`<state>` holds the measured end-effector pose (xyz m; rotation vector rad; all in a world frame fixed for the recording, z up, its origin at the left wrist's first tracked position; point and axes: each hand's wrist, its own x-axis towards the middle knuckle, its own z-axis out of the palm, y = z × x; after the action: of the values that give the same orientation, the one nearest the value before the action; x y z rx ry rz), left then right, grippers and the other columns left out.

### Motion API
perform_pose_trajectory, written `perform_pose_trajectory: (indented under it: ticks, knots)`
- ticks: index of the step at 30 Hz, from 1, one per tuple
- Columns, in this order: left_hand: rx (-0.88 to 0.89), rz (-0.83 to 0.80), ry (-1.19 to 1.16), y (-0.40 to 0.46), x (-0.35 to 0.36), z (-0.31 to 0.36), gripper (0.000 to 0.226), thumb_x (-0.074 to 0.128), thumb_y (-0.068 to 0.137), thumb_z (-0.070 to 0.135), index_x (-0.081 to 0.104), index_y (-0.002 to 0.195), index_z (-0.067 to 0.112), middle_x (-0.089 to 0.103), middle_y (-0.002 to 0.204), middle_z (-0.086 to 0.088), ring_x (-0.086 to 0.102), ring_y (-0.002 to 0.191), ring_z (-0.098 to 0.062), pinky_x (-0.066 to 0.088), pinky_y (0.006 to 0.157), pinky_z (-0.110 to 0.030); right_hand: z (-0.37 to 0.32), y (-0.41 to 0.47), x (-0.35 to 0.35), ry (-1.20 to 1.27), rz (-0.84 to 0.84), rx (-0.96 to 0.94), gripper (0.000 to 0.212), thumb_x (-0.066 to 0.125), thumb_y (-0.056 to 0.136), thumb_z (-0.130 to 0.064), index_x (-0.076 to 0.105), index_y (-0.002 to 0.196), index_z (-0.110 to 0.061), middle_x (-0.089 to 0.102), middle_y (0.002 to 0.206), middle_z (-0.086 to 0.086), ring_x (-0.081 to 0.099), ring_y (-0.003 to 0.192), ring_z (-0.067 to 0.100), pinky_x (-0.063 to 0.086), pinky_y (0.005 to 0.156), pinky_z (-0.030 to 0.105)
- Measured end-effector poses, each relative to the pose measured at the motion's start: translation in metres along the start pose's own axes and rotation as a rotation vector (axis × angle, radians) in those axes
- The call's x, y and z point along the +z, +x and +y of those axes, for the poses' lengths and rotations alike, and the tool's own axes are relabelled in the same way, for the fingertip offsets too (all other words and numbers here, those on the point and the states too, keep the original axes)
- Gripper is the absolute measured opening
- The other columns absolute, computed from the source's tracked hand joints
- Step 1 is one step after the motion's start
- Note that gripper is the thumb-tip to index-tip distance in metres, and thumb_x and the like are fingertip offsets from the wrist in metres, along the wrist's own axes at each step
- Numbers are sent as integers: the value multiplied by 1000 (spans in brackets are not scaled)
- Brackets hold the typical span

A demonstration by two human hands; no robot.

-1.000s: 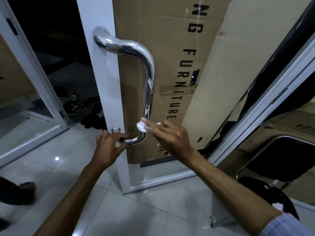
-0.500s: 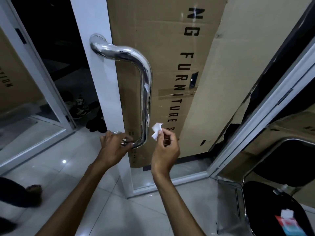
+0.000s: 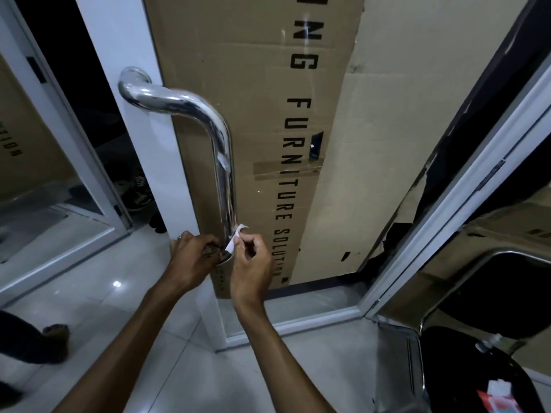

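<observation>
A polished steel pull handle (image 3: 222,150) is fixed to the white frame (image 3: 119,55) of a glass door. My left hand (image 3: 192,257) grips the handle's lower end, where it bends into the frame. My right hand (image 3: 252,263) pinches a small white scrap of film or paper (image 3: 235,238) against the bottom of the handle bar. A small white patch (image 3: 222,160) clings to the bar halfway up.
A large cardboard sheet (image 3: 247,99) printed with black letters stands behind the glass. Shoes (image 3: 137,189) lie on the floor beyond the door edge. A black chair (image 3: 465,374) stands at lower right, with a red and white item on its seat. Someone's foot (image 3: 55,330) shows at lower left.
My right hand turned palm-up, lifted the white scrap off the handle, then brought it back to the bar beside my left hand. The view dropped a little.
</observation>
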<state>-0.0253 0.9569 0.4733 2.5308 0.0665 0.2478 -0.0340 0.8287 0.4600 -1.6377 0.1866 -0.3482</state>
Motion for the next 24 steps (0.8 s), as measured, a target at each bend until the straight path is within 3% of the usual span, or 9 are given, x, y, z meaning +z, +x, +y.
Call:
perform_pose_trajectory:
  ticks: [3,6,11,16,20,24]
  knots:
    - [-24,-13,12,0,0,-2,11,79,90,30,77,100,25,77,97,3,63,103,-25,31,83,-36,4,-3,5,-19,5,-21,4,68,100,-28,71,99,-30,75,96,-14,70,89,0,63,75,32]
    - [-17,-48,-34,-1,-4,-1,9,81,89,26,79,98,24,77,92,5,65,94,-18,35,77,-32,4,-7,7,-56,41,-42,3,67,100,-29,69,97,-32,75,95,-14,70,86,1,63,73,36]
    - [-38,-200,-75,10,-16,0,11,81,88,24,74,89,32,73,85,11,63,80,0,46,68,-19,6,-7,11,-116,80,-83,5,67,100,-31,66,103,-35,72,95,-16,69,85,2,62,72,34]
    - [12,-291,-48,25,-24,-1,12,82,88,27,72,83,22,71,80,6,62,74,-6,38,56,-10,12,-16,15,-186,130,-134,6,64,102,-35,65,96,-32,70,92,-16,66,84,1,60,69,33]
    - [64,-356,-108,33,-28,-10,18,82,87,26,69,75,25,68,72,9,61,68,-5,38,51,-6,7,-21,26,-227,233,-183,14,61,102,-39,68,98,-27,72,92,-14,65,84,2,58,66,28]
    - [93,-396,-129,40,-27,-19,12,82,88,29,74,82,21,71,75,6,64,70,-11,39,50,-7,6,-24,33,-275,324,-211,25,57,102,-45,70,100,-25,71,97,-17,62,92,-7,60,69,27]
